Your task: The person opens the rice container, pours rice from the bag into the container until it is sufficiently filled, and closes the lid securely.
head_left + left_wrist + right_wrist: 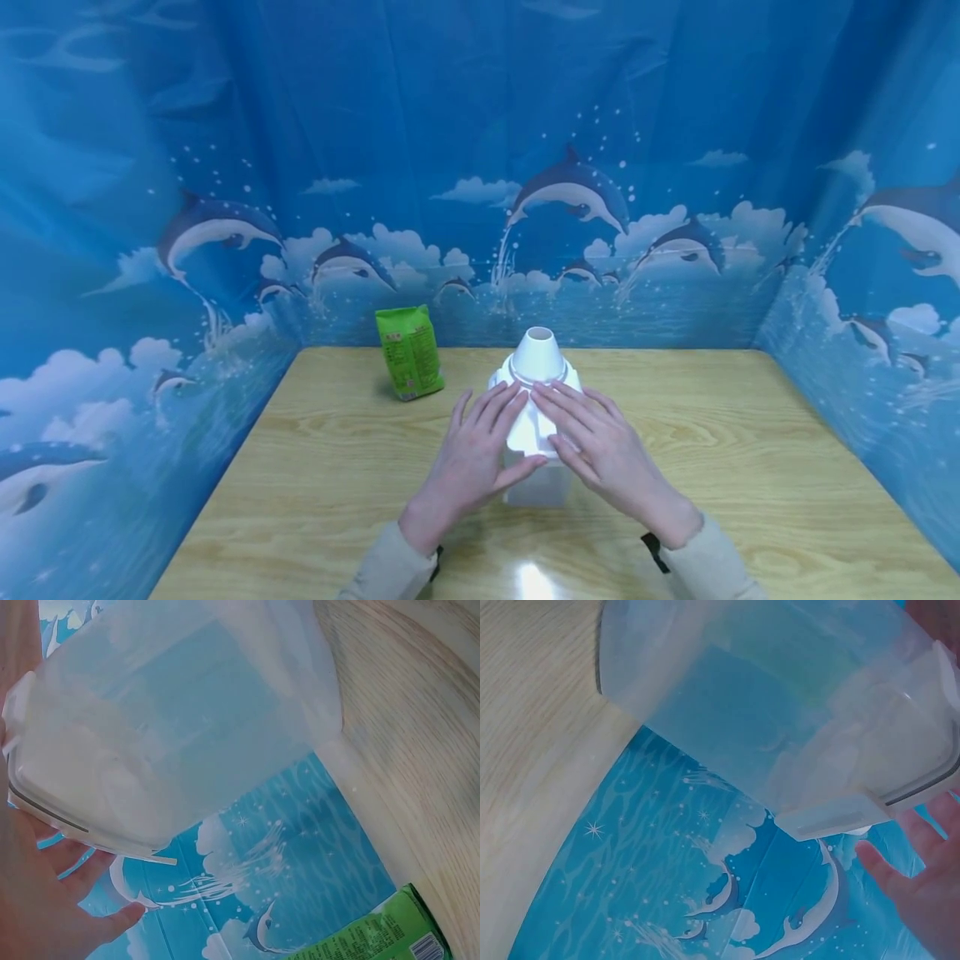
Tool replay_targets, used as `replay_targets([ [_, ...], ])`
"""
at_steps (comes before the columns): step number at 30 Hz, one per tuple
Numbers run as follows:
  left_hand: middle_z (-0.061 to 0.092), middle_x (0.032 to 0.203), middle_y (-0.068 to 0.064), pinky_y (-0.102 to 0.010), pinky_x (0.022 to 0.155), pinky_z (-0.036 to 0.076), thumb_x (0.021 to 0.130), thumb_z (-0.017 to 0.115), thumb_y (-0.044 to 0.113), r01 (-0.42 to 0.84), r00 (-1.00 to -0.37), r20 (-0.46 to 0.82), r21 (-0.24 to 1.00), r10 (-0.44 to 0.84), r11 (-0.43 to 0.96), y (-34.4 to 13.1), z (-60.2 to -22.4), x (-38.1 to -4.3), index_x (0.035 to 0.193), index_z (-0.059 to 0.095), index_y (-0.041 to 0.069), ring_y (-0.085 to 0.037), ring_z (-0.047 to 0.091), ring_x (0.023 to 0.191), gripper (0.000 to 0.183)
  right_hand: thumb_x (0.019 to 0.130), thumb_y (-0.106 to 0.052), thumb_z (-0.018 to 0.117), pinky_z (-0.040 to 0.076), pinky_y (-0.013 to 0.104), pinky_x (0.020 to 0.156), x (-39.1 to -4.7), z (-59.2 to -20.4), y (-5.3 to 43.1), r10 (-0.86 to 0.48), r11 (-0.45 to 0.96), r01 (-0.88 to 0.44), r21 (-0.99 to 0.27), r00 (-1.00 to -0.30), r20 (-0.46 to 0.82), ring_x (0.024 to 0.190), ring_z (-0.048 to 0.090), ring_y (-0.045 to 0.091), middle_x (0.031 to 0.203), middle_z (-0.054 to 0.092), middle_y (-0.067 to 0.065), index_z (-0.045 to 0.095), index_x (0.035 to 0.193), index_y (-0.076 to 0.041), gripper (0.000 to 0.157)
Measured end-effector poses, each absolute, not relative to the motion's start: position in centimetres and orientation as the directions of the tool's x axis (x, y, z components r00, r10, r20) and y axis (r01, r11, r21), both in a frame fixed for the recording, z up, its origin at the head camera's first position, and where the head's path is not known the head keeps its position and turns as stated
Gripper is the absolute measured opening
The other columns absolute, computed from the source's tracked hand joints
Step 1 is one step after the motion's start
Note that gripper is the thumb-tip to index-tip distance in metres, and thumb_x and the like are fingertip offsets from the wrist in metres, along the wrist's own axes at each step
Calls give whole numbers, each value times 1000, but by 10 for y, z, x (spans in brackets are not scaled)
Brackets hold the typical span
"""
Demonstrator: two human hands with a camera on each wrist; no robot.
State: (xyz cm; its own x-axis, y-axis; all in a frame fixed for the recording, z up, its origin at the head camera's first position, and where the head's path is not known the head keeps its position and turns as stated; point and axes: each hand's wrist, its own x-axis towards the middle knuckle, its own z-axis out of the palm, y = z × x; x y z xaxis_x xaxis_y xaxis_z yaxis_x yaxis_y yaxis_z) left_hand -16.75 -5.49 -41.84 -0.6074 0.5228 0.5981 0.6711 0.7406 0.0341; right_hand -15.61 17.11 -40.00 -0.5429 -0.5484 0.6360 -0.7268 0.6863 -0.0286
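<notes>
Rests left hand (471, 454) and right hand (611, 450) on opposite sides of a white lid (529, 429), just below its cone-shaped top (539, 358), with fingers nearly straight and slightly parted. Grips nothing with either one, only touches the lid with both, bringing the thumbs in near each other at its front. Cannot tell how hard. Under the lid, see a cloudy, see-through container (536, 487), upright on the wooden table (750, 450) and between both wrists. Through its wall, make out a faint greenish patch in the right wrist view. Farther back to the left, find a green bag (409, 354) set upright near the far edge, well apart from the container. Behind and around, see a blue curtain (465, 100) printed with dolphins and clouds.
</notes>
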Motion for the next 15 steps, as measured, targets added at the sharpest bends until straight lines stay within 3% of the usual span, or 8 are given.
replay_targets([
  [4,47,154,-9,-63,115,33,98,38,72,682,-594,610,35,525,731,-54,-419,-168,150,47,11,-27,43,142,81,107,-45,44,43,52,110,-157,-393,176,-500,677,-729,-104,-559,662,136,51,27,152,51,4,55,146,-15,50],
  [7,48,153,-8,-62,115,33,97,42,71,683,-592,612,37,524,729,-54,-420,-168,149,48,11,-27,43,142,81,104,-31,57,48,49,107,-159,-387,180,-422,684,-705,-186,-591,687,130,56,27,145,57,6,59,141,-13,42],
  [11,48,153,-8,-61,116,32,96,45,72,680,-601,607,47,520,732,-55,-420,-168,149,47,11,-27,42,142,81,95,-9,69,59,44,90,-165,-382,187,-315,697,-660,-280,-633,708,113,66,26,129,66,9,64,131,-7,37],
  [15,47,154,-8,-60,117,31,95,46,71,677,-612,597,56,519,734,-55,-420,-168,150,46,11,-26,42,143,81,95,-3,67,62,40,73,-172,-380,194,-237,696,-614,-373,-686,688,94,70,23,118,69,10,66,122,-3,27],
])
